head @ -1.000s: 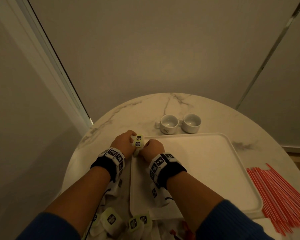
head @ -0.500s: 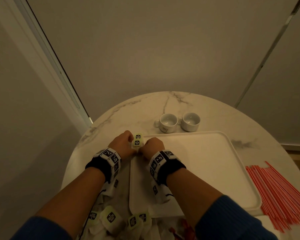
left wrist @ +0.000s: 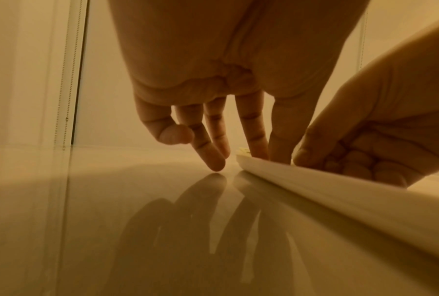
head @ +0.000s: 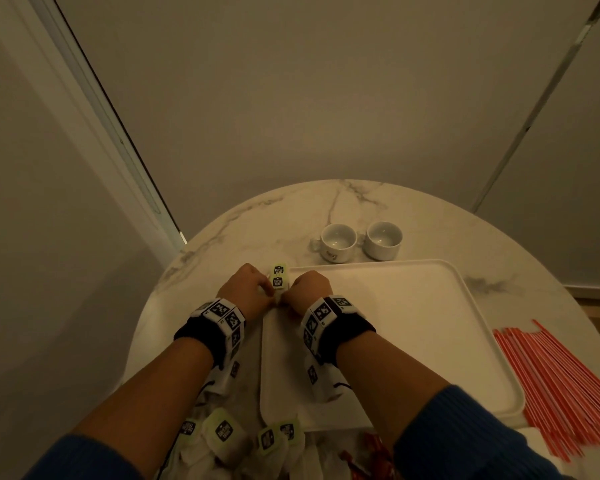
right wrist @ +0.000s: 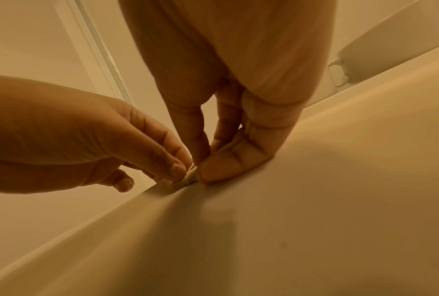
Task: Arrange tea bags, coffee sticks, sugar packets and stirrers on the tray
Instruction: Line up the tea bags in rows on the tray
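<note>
A white tray (head: 413, 323) lies on the round marble table (head: 257, 230). At its far left corner stands a small stack of tea bags (head: 278, 276) with green tags. My left hand (head: 245, 292) and right hand (head: 309, 289) meet there. In the right wrist view, the right hand (right wrist: 200, 172) pinches the tea bags (right wrist: 188, 179) between thumb and fingers on the tray (right wrist: 314, 220). The left hand (right wrist: 172, 170) pinches them from the other side. In the left wrist view, the left hand (left wrist: 259, 156) reaches over the tray rim (left wrist: 340, 190), its other fingers stretched towards the table.
Two white cups (head: 338, 242) (head: 383, 239) stand just beyond the tray's far edge. A fan of red stirrers (head: 561, 386) lies right of the tray. More tea bags (head: 226, 431) and red packets (head: 368, 445) lie at the near edge. A wall stands close behind.
Both hands stay at the tray's far left corner with the tea bags between them. Only the head view has shifted slightly.
</note>
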A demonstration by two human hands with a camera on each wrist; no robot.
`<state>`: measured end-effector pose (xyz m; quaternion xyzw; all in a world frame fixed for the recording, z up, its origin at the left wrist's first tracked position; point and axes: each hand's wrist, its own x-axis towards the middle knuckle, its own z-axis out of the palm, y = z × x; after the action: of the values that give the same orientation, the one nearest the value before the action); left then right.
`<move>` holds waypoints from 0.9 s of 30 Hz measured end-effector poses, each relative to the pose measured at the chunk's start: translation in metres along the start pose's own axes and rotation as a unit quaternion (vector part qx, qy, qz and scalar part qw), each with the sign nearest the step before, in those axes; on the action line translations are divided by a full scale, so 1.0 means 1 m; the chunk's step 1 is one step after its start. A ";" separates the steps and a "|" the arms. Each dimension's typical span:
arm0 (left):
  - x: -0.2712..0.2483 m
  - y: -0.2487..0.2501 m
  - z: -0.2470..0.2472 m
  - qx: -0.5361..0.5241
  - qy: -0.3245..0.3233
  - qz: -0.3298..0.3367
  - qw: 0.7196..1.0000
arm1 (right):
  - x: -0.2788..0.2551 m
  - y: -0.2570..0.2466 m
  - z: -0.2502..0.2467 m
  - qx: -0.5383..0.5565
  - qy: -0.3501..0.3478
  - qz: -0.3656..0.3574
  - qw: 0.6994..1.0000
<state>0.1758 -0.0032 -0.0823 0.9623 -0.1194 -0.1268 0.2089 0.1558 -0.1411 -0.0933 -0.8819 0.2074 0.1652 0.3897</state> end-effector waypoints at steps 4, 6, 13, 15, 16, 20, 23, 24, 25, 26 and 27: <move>-0.006 0.006 -0.007 -0.008 0.000 0.004 1.000 | -0.005 -0.001 -0.004 0.000 -0.007 -0.004 1.000; -0.012 0.010 -0.015 -0.032 0.018 -0.004 0.999 | -0.015 0.000 -0.011 -0.009 -0.008 -0.016 1.000; -0.082 0.034 -0.055 -0.112 0.006 0.064 0.992 | -0.101 0.003 -0.028 -0.029 -0.106 -0.157 0.982; -0.107 0.038 -0.064 -0.167 -0.031 0.071 0.983 | -0.127 0.004 -0.023 -0.109 -0.155 -0.176 0.966; -0.119 0.040 -0.067 -0.191 -0.049 0.071 0.978 | -0.139 0.005 -0.019 -0.168 -0.165 -0.184 0.954; -0.152 0.037 -0.063 -0.235 -0.059 0.060 0.968 | -0.168 0.020 0.000 -0.344 -0.159 -0.190 0.906; -0.165 0.033 -0.052 -0.233 -0.066 0.047 0.969 | -0.175 0.030 0.013 -0.360 -0.160 -0.172 0.903; -0.168 0.032 -0.049 -0.237 -0.071 0.042 0.968 | -0.177 0.032 0.017 -0.361 -0.157 -0.175 0.903; -0.170 0.030 -0.046 -0.240 -0.073 0.039 0.967 | -0.180 0.033 0.019 -0.359 -0.156 -0.179 0.903; -0.172 0.029 -0.044 -0.240 -0.074 0.039 0.967 | -0.183 0.033 0.020 -0.347 -0.157 -0.186 0.906; -0.174 0.028 -0.042 -0.235 -0.074 0.039 0.968 | -0.185 0.033 0.020 -0.322 -0.159 -0.192 0.913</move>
<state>0.0199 0.0369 0.0009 0.8688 -0.1386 -0.2143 0.4243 -0.0218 -0.1022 -0.0433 -0.9445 -0.0957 0.2832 0.1364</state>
